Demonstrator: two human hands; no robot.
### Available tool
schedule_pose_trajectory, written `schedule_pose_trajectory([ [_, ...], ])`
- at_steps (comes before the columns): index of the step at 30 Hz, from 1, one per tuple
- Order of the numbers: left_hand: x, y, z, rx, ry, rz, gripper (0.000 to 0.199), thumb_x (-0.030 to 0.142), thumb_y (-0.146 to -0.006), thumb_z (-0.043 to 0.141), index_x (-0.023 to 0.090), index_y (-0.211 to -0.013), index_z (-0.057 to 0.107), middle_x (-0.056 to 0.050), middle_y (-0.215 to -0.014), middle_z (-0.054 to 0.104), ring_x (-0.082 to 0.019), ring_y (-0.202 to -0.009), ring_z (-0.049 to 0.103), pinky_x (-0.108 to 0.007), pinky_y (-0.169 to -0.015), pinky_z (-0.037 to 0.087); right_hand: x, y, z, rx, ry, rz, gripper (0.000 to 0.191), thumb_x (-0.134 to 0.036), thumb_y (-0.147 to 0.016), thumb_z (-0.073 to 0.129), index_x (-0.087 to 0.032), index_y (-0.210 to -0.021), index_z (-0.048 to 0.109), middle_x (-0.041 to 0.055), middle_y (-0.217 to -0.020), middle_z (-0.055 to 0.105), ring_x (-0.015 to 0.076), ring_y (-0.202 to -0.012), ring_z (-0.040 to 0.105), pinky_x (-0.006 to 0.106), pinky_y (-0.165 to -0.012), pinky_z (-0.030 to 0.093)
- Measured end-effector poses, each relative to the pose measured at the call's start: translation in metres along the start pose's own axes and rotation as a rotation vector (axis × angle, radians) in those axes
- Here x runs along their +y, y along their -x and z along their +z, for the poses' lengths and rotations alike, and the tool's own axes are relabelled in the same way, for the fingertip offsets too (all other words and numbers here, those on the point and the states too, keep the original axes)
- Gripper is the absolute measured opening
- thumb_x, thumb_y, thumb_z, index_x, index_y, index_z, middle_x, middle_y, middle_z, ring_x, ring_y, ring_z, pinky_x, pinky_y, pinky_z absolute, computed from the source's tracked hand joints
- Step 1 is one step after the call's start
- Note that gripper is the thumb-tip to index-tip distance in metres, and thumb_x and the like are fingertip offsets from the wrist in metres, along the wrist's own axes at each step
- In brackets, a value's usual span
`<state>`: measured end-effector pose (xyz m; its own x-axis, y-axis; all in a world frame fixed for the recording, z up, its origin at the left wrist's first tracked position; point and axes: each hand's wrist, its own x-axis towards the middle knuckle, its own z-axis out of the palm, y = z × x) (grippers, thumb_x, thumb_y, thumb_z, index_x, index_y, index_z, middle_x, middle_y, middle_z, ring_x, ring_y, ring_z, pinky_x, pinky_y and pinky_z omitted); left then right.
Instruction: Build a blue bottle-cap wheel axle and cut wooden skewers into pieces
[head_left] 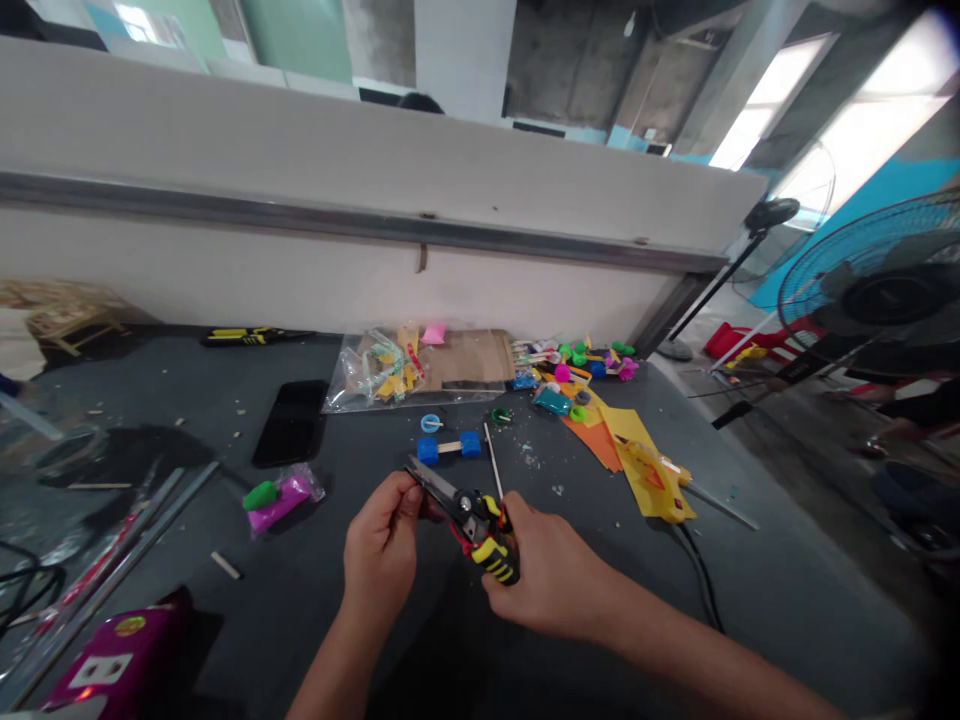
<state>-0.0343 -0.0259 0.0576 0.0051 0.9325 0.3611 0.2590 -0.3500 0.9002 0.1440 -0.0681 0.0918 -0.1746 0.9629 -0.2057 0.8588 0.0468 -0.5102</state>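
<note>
My right hand (551,570) is wrapped round the yellow-and-black handles of a pair of scissors (469,512), whose blades point up and left. The blade tips reach the fingertips of my left hand (384,540), which are pinched together; what they hold is too small and hidden to name. Just beyond the blades lies a stick with blue blocks at both ends (448,448). A light blue ring (430,424) and a dark green ring (501,415) sit behind it, and a thin white stick (493,460) lies to the right.
A black phone (290,424), a bag of pink clay (281,500) and a purple device (120,655) are on the left. Behind lies a clear plastic bag (360,375). A yellow glue gun (660,480) with a cable rests at the right, near a standing fan (889,295).
</note>
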Motion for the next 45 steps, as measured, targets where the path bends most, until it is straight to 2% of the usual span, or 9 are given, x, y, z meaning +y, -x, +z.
schedule_pose_trajectory([
  [13, -0.007, 0.004, -0.012, 0.027, -0.204, 0.172, 0.020, 0.012, -0.087, 0.044, 0.019, -0.072, 0.055, 0.003, -0.065, 0.056, -0.009, -0.060, 0.051, -0.018, -0.056, 0.039, -0.007, 0.002, 0.004, 0.071, 0.058, -0.066, 0.035, -0.035, -0.065, 0.056, -0.017, -0.091, 0.042, 0.0078, -0.082, 0.059, 0.0205, -0.070, 0.057, 0.030, -0.058, 0.036],
  [19, -0.006, 0.000, -0.013, 0.048, -0.216, 0.231, 0.023, 0.009, -0.086, 0.044, 0.018, -0.066, 0.052, 0.003, -0.061, 0.052, -0.008, -0.056, 0.049, -0.018, -0.054, 0.038, -0.007, 0.002, 0.005, 0.003, 0.093, -0.058, 0.031, -0.032, -0.067, 0.054, -0.018, -0.093, 0.042, 0.0061, -0.081, 0.061, 0.0191, -0.065, 0.058, 0.030, -0.055, 0.035],
  [24, -0.007, 0.001, -0.011, 0.041, -0.123, 0.158, 0.021, 0.013, -0.087, 0.044, 0.018, -0.070, 0.054, 0.002, -0.064, 0.054, -0.009, -0.058, 0.051, -0.019, -0.055, 0.041, -0.007, 0.000, 0.003, -0.022, 0.087, -0.061, 0.027, -0.029, -0.070, 0.052, -0.018, -0.093, 0.043, 0.0055, -0.078, 0.062, 0.0178, -0.064, 0.057, 0.028, -0.055, 0.032],
  [31, -0.008, 0.004, -0.008, 0.055, 0.054, -0.005, 0.016, 0.022, -0.088, 0.046, 0.019, -0.083, 0.061, 0.001, -0.070, 0.061, -0.011, -0.059, 0.057, -0.021, -0.057, 0.047, -0.006, -0.004, -0.003, -0.093, -0.153, 0.018, 0.022, -0.023, -0.069, 0.056, -0.020, -0.087, 0.044, 0.0011, -0.077, 0.062, 0.0133, -0.065, 0.055, 0.024, -0.056, 0.033],
  [37, -0.009, 0.005, -0.008, 0.080, 0.048, -0.061, 0.011, 0.024, -0.085, 0.051, 0.020, -0.090, 0.060, 0.002, -0.068, 0.062, -0.012, -0.064, 0.059, -0.022, -0.063, 0.048, -0.006, -0.003, -0.004, -0.083, -0.112, -0.014, 0.029, -0.029, -0.067, 0.059, -0.020, -0.089, 0.043, -0.0005, -0.075, 0.060, 0.0127, -0.062, 0.053, 0.024, -0.054, 0.031],
  [40, -0.009, 0.005, -0.010, 0.087, 0.030, -0.061, 0.009, 0.024, -0.085, 0.051, 0.020, -0.083, 0.058, 0.003, -0.066, 0.062, -0.011, -0.062, 0.058, -0.020, -0.061, 0.047, -0.008, -0.003, -0.004, -0.055, -0.052, -0.024, 0.031, -0.031, -0.067, 0.059, -0.020, -0.090, 0.042, 0.0004, -0.074, 0.059, 0.0126, -0.059, 0.052, 0.024, -0.052, 0.030],
  [45, -0.007, 0.006, -0.013, 0.099, -0.068, 0.022, 0.011, 0.020, -0.085, 0.050, 0.020, -0.079, 0.060, 0.003, -0.067, 0.062, -0.011, -0.062, 0.056, -0.019, -0.059, 0.045, -0.009, -0.002, -0.006, -0.007, 0.032, -0.065, 0.032, -0.034, -0.066, 0.058, -0.019, -0.089, 0.042, 0.0037, -0.076, 0.059, 0.0157, -0.063, 0.054, 0.027, -0.054, 0.032],
])
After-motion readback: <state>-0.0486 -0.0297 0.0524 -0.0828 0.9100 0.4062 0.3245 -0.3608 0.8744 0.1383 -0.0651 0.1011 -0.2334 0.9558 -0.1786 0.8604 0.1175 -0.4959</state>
